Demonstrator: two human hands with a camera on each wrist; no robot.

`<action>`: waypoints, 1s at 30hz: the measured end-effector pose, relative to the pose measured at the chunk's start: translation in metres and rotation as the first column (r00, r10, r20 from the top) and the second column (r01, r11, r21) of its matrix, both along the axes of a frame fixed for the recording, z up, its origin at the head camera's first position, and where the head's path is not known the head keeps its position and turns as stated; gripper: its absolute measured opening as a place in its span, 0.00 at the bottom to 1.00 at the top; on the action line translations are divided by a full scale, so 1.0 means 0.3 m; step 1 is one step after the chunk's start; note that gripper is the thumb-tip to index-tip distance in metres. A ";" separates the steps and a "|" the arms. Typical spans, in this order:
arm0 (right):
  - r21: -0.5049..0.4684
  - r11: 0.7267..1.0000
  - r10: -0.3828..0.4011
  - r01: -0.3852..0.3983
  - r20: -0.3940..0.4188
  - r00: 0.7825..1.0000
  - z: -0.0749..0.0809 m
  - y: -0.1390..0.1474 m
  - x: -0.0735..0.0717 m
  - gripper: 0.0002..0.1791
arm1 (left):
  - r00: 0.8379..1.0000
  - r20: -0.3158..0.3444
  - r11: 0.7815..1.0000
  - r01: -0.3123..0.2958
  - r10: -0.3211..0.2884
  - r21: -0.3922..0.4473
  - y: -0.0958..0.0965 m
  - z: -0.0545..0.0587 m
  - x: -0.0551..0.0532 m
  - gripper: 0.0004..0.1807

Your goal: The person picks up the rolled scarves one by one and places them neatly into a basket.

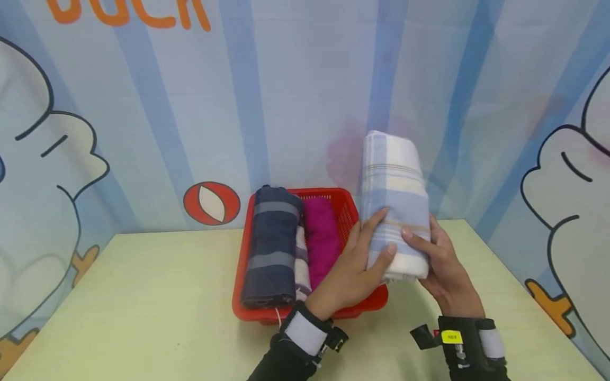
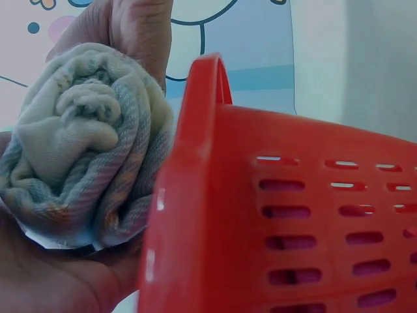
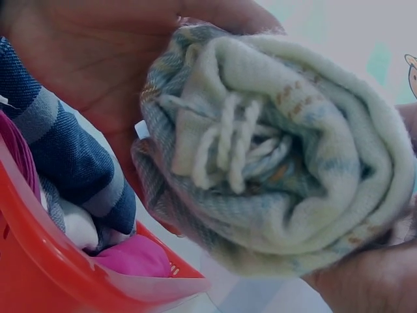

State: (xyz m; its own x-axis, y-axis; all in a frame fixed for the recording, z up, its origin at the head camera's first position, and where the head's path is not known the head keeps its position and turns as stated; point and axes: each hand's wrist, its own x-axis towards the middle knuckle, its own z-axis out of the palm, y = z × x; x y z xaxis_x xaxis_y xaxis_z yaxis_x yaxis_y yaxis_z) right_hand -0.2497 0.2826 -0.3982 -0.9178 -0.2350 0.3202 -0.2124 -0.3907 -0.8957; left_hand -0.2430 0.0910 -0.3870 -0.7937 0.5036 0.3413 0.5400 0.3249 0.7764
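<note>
A rolled scarf, white and light blue plaid with thin tan lines, is held up between both hands at the right of a red basket. My left hand grips its left side, fingers spread along the cloth. On the other side my right hand holds the roll, thumb across its front and the other fingers mostly hidden behind. Both wrist views face the coiled end of the rolled scarf; twisted fringe shows in the middle of the scarf in the right wrist view.
The red basket stands on a pale yellow table near the printed backdrop. Inside lie a navy roll with grey stripes, a magenta cloth and a white and purple-grey striped cloth. Printed curtains enclose the table.
</note>
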 end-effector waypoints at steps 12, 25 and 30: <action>-0.029 0.998 0.052 -0.052 -0.030 0.998 -0.005 -0.018 -0.002 0.30 | 1.000 0.021 1.000 -0.019 0.019 0.012 -0.013 0.009 -0.003 0.35; -0.004 0.998 0.066 -0.066 -0.016 0.998 -0.012 -0.044 -0.005 0.30 | 0.999 0.019 0.999 -0.046 0.046 0.016 -0.033 0.009 -0.012 0.34; 0.016 0.998 0.068 -0.067 -0.015 0.998 -0.009 -0.047 -0.008 0.32 | 0.998 0.015 0.998 -0.058 0.058 0.023 -0.037 0.014 -0.016 0.35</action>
